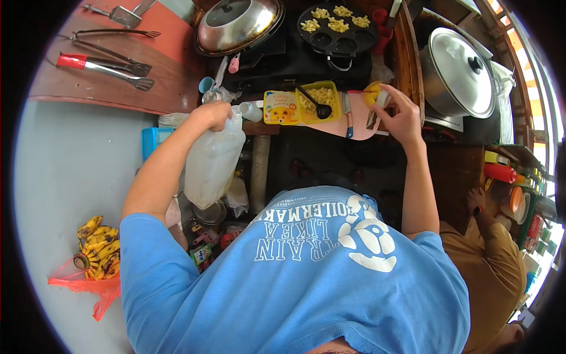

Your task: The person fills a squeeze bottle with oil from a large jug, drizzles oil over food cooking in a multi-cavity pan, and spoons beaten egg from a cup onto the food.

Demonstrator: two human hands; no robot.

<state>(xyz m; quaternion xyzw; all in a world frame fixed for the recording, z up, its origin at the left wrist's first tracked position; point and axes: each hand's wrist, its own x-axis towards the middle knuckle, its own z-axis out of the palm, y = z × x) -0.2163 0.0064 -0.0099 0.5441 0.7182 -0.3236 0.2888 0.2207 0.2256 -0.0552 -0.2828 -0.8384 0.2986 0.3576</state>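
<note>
My left hand [219, 115] is wrapped round the handle of a large translucent plastic jug [213, 156], which hangs below the counter edge. Close beside the jug's neck is a small whitish cup [251, 112]. At the right, my right hand [402, 115] pinches a small yellow-and-clear object [375, 97], too small to make out. Near it, a knife [348, 118] lies on a pink board [364, 131]. A yellow container [332, 88] holds pale chopped food and a black ladle [322, 110]; its decorated lid [280, 108] is to the left.
A black round-welled pan [318, 40] bears several food clusters. Beside it stands a lidded wok [239, 23]; a large pot [460, 74] is right. Tongs [106, 66] lie upper left, bananas [101, 248] lower left. A person in brown [489, 265] is at right.
</note>
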